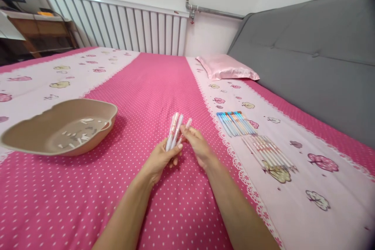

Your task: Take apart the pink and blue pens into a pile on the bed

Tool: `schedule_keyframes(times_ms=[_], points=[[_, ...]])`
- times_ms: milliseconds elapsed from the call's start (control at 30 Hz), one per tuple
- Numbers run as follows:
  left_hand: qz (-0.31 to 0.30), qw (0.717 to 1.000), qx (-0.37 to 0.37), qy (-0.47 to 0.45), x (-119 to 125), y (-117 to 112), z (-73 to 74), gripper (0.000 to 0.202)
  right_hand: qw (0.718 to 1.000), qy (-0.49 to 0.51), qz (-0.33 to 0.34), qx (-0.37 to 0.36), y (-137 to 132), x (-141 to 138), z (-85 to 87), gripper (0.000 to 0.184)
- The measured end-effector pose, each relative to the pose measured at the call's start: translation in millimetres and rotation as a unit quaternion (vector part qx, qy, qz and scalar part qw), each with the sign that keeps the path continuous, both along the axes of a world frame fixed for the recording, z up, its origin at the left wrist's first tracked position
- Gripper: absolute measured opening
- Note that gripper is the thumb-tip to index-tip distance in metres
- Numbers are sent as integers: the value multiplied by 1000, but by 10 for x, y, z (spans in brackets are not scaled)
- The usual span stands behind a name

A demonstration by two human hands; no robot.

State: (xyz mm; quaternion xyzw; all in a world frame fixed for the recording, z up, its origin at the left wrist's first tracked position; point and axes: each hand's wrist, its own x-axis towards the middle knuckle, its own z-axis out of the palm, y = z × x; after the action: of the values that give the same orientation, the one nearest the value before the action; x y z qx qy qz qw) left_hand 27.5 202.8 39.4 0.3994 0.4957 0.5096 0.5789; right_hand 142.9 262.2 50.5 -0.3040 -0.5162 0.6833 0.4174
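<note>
My left hand (160,157) is closed around a small bunch of pens (175,129), white-bodied with pink and red patterning, standing nearly upright above the bed. Right beside it, my right hand (197,143) pinches one more pinkish pen (189,122) between thumb and fingers, its lower part partly hidden by the hands. To the right on the bedspread lies a row of blue and orange pens (236,123). Nearer to me, a second row of pens (268,151), whitish with pink and red, lies side by side.
A beige basin (38,127) with small white and grey pieces (84,137) inside sits on the left. The pink dotted bedspread (158,82) spreads beneath everything. Further off are a pink pillow (227,67), a grey headboard (310,58), a white radiator (117,21) and a desk (38,27).
</note>
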Motion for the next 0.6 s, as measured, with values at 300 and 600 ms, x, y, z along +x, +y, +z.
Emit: schedule_keyframes(times_ms=[300,600], points=[[17,1000,-8,20,22,7,-5,27,988,-8,-151,8,65,97,44,29],[44,998,-34,-31,25,-2,4,23,990,-24,-142,7,68,118,60,22]])
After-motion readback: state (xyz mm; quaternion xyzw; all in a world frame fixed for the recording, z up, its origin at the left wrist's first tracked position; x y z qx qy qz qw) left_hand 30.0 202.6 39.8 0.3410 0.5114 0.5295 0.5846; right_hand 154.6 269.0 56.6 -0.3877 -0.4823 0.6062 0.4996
